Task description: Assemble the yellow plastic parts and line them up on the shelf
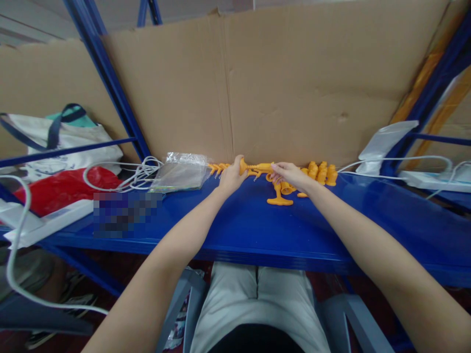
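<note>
My left hand [231, 177] is closed round the wide end of a long yellow-orange plastic piece [262, 167] at the back of the blue table. A thin, ridged-looking stem shows between that end and a thicker tube. My right hand [290, 175] pinches the tube's far end with its fingertips. Whether this is one piece or two joined parts, I cannot tell. Just below the right hand lies a yellow T-shaped handle [279, 201]. Branched yellow pieces [217, 168] lie left of and partly behind my left hand.
Several yellow bottle-shaped pieces [322, 172] stand at the back right. Clear plastic bags [182, 171] lie left of my hands, beside white cables [143, 172]. A cardboard panel [287, 88] closes off the back. A red bag [73, 189] and a cloth bag [33, 147] are far left.
</note>
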The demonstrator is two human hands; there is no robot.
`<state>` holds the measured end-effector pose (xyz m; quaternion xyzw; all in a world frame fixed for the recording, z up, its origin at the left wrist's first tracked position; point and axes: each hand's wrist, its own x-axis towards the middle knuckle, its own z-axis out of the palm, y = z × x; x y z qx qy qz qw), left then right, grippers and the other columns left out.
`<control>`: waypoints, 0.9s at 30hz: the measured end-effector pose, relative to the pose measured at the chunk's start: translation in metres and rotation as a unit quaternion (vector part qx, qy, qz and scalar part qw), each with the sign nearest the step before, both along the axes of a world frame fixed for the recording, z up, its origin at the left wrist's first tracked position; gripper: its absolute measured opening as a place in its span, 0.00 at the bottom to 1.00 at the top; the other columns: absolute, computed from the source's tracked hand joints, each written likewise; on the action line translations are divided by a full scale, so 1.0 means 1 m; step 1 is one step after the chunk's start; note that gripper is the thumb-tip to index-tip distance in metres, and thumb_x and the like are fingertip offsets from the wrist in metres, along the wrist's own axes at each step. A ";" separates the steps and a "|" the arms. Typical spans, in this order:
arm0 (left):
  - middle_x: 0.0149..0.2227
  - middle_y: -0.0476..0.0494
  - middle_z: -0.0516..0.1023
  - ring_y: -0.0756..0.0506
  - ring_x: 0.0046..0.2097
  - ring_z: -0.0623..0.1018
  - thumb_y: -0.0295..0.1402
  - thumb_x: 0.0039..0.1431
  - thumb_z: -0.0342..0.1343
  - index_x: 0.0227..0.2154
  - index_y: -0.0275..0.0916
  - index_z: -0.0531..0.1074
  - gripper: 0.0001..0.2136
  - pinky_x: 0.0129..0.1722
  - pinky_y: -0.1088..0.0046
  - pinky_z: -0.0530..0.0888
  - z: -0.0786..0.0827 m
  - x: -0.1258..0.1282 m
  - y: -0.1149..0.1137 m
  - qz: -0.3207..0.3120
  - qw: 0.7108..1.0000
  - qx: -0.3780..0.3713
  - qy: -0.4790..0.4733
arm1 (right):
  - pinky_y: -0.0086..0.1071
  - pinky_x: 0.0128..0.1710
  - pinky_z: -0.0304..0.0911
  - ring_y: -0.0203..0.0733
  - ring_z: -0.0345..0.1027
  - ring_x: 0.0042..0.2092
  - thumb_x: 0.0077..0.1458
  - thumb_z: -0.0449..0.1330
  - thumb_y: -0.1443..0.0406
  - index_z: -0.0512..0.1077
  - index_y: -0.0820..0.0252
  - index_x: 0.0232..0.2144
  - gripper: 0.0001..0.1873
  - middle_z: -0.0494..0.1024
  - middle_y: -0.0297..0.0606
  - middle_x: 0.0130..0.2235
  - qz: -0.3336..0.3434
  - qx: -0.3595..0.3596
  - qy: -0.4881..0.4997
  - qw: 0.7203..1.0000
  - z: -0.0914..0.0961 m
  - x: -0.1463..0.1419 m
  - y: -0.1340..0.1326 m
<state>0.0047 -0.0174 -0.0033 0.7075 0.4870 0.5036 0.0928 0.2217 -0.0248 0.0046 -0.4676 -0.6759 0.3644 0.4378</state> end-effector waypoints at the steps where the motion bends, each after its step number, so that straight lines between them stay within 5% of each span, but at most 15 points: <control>1: 0.34 0.45 0.78 0.40 0.44 0.80 0.27 0.53 0.62 0.51 0.43 0.68 0.21 0.51 0.66 0.72 0.000 0.000 0.000 0.004 1.000 -0.002 0.010 | 0.31 0.34 0.71 0.37 0.73 0.29 0.65 0.55 0.55 0.70 0.60 0.30 0.17 0.79 0.40 0.30 0.001 0.013 -0.010 1.000 -0.001 0.000 0.001; 7: 0.30 0.46 0.77 0.40 0.39 0.80 0.27 0.52 0.64 0.48 0.42 0.70 0.20 0.48 0.68 0.72 0.000 -0.001 0.001 0.011 1.000 -0.005 0.019 | 0.39 0.42 0.73 0.42 0.76 0.40 0.63 0.57 0.61 0.70 0.63 0.48 0.14 0.80 0.45 0.43 -0.015 0.156 -0.107 0.982 -0.005 0.004 0.013; 12: 0.25 0.51 0.74 0.43 0.36 0.79 0.25 0.47 0.66 0.45 0.43 0.70 0.20 0.43 0.73 0.73 0.002 -0.002 0.003 -0.017 0.999 -0.017 -0.042 | 0.45 0.53 0.67 0.47 0.73 0.48 0.61 0.58 0.62 0.70 0.63 0.50 0.17 0.78 0.47 0.47 -0.033 0.236 -0.174 0.956 -0.002 0.008 0.012; 15: 0.28 0.49 0.75 0.42 0.37 0.80 0.26 0.49 0.66 0.47 0.41 0.69 0.21 0.42 0.73 0.73 0.004 -0.002 0.001 0.007 1.000 -0.010 0.023 | 0.42 0.49 0.69 0.45 0.73 0.45 0.60 0.59 0.60 0.70 0.62 0.48 0.16 0.79 0.46 0.45 -0.024 0.207 -0.143 0.968 0.000 0.007 0.009; 21: 0.33 0.42 0.79 0.38 0.40 0.81 0.28 0.55 0.63 0.52 0.38 0.67 0.22 0.45 0.68 0.73 0.006 0.001 -0.005 0.041 0.993 -0.007 0.106 | 0.29 0.30 0.68 0.37 0.72 0.30 0.66 0.52 0.52 0.69 0.59 0.31 0.19 0.79 0.42 0.31 -0.001 0.036 -0.032 0.999 0.000 0.002 0.002; 27: 0.33 0.44 0.80 0.40 0.42 0.81 0.27 0.52 0.63 0.48 0.40 0.68 0.19 0.46 0.71 0.72 0.002 0.000 0.001 0.021 0.994 0.013 0.105 | 0.31 0.33 0.68 0.38 0.71 0.31 0.64 0.56 0.58 0.69 0.59 0.34 0.11 0.78 0.39 0.30 -0.010 0.075 -0.078 0.994 -0.002 0.002 0.009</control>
